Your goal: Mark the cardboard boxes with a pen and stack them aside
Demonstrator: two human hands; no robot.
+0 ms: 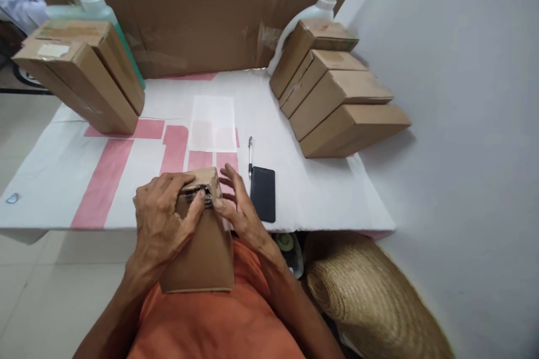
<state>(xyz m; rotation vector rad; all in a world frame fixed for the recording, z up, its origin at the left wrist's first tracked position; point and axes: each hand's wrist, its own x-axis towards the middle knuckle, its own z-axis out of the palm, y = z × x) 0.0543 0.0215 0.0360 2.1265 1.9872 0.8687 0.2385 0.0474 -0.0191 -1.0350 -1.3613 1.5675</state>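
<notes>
A brown cardboard box (204, 252) stands upright at the table's front edge, close against my body. Its upper front has a dark, ragged patch (200, 195) that looks like torn tape or a torn opening. My left hand (162, 210) grips the box from the left, fingers over the top and thumb pressed at the ragged patch. On the other side, my right hand (242, 210) has its fingers spread apart beside the box, with the thumb at the box's right upper corner. A black phone (263, 193) and a pen (250, 157) lie just right of that hand.
Cardboard boxes (351, 115) stand in a row at right before a white bottle (305, 14). Two more boxes (90, 84) and a green-liquid bottle (122, 39) are at left. A white sheet (213, 123) lies mid-table. A straw hat (370, 291) sits below right.
</notes>
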